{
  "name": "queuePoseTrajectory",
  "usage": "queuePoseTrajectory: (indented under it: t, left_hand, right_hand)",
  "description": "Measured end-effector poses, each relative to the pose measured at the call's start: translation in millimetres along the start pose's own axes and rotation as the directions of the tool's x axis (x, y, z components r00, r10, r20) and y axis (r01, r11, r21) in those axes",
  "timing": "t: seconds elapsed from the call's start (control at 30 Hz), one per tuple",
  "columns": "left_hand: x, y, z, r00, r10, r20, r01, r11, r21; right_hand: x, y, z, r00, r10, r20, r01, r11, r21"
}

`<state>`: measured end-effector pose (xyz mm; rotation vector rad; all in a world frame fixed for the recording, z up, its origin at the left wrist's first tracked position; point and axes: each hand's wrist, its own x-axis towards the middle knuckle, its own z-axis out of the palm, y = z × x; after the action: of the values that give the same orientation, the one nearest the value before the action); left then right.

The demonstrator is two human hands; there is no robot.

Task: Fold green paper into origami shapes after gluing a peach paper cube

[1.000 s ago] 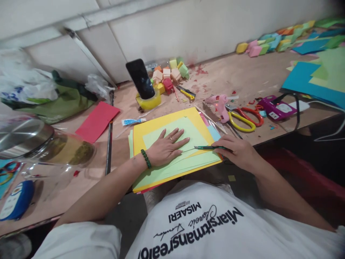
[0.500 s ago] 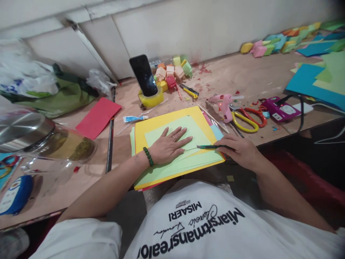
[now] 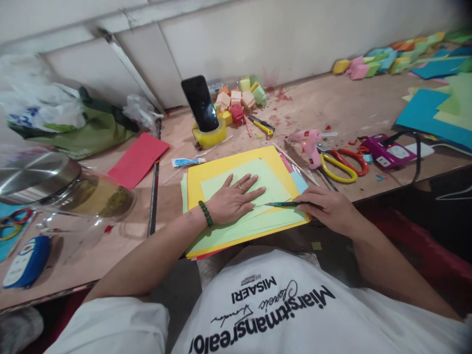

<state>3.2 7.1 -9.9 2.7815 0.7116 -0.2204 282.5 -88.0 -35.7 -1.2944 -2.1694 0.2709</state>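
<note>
My left hand [image 3: 233,199] lies flat with fingers spread on a light green sheet [image 3: 248,181], pressing it onto a stack of yellow and green paper [image 3: 221,169]. A green bead bracelet is on that wrist. My right hand [image 3: 326,209] is closed round a green utility knife [image 3: 285,204], whose tip rests on the green sheet just beside my left fingertips. The stack overhangs the near edge of the wooden table [image 3: 324,108].
Right of the stack lie a pink glue gun [image 3: 309,142], yellow and red scissors [image 3: 341,164] and a purple power strip [image 3: 387,152]. Behind it a phone [image 3: 201,103] leans on a yellow tape roll, with coloured paper cubes [image 3: 241,98]. A red sheet [image 3: 138,157] and steel lid [image 3: 37,177] sit left.
The knife tip has slid a little left toward my left fingertips. My left hand stays flat on the sheet. The view has shifted slightly.
</note>
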Motion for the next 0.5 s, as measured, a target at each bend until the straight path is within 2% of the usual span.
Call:
queuePoseTrajectory:
  t: [0.3, 0.5]
  left_hand:
    - [0, -4, 4.2, 0.999, 0.015, -0.034, -0.016, 1.000, -0.015]
    - [1, -3, 3.2, 1.000, 0.002, -0.014, -0.002, 1.000, -0.019]
  right_hand:
    - [3, -13, 6, 1.000, -0.030, 0.002, 0.030, 0.997, -0.069]
    - [4, -19, 11, 0.999, -0.042, 0.012, 0.043, 0.994, -0.097]
